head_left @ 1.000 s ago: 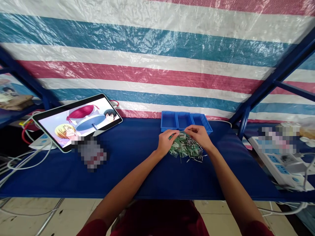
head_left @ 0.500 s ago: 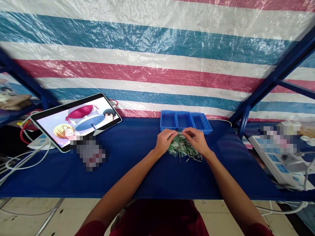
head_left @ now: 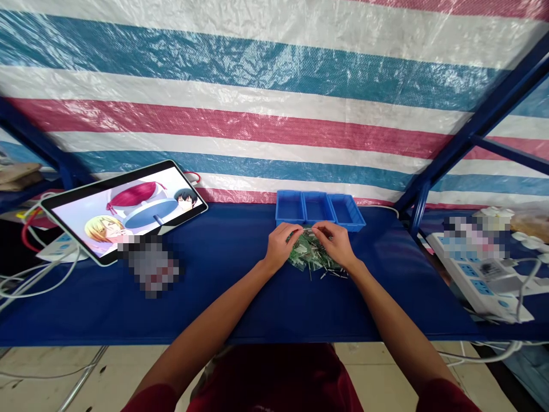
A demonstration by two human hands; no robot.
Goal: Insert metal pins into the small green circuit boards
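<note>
A heap of small green and silvery pieces [head_left: 315, 256], with thin metallic pins among them, lies on the blue table. My left hand [head_left: 282, 243] is at the heap's left side, its fingers bent together near the far edge. Across from it, my right hand [head_left: 335, 243] curls over the right side with thumb and forefinger pinched. Whatever the fingertips of either hand hold is too small to make out. Just beyond the hands stand three joined blue trays [head_left: 316, 207], whose visible insides show no pieces.
A tablet [head_left: 128, 209] playing a cartoon leans at the left, with a blurred object [head_left: 153, 266] in front of it. White cables [head_left: 64, 277] run along the left edge. A power strip [head_left: 480, 280] lies at the right, past the blue frame post [head_left: 420, 209].
My fingertips have drawn slightly apart over the heap. The whole view has shifted a little, so the table and trays appear slightly further left.
</note>
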